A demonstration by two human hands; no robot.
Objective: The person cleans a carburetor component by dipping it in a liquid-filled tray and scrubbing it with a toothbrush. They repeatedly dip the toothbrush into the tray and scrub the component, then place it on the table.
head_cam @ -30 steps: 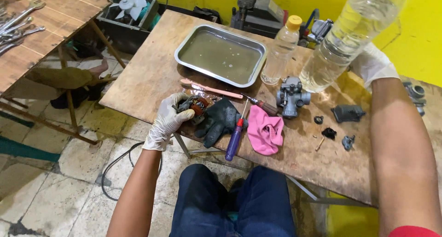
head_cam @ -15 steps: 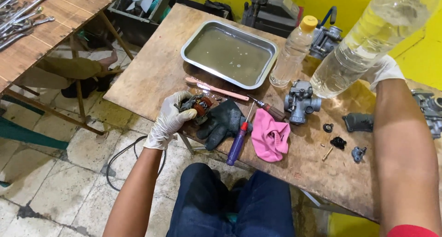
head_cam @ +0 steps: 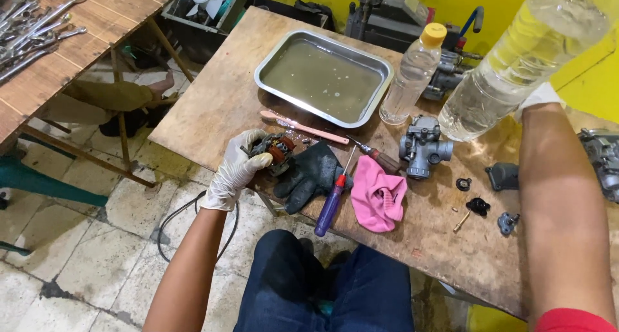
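Clear bottle (head_cam: 516,61) lifted nearer, tilted, right hand (head_cam: 540,95) fingers hidden, left hand (head_cam: 240,164) gripping copper-wound motor part (head_cam: 276,151).

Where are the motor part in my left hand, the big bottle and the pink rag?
motor part (head_cam: 276,153), head view, its orange middle.
big bottle (head_cam: 516,68), head view, clear side wall.
pink rag (head_cam: 378,195), head view, its centre.

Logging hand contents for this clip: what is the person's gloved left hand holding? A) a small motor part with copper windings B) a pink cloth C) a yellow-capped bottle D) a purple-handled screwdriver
A: the left hand grips the small motor part at the table's edge; the screwdriver lies untouched.
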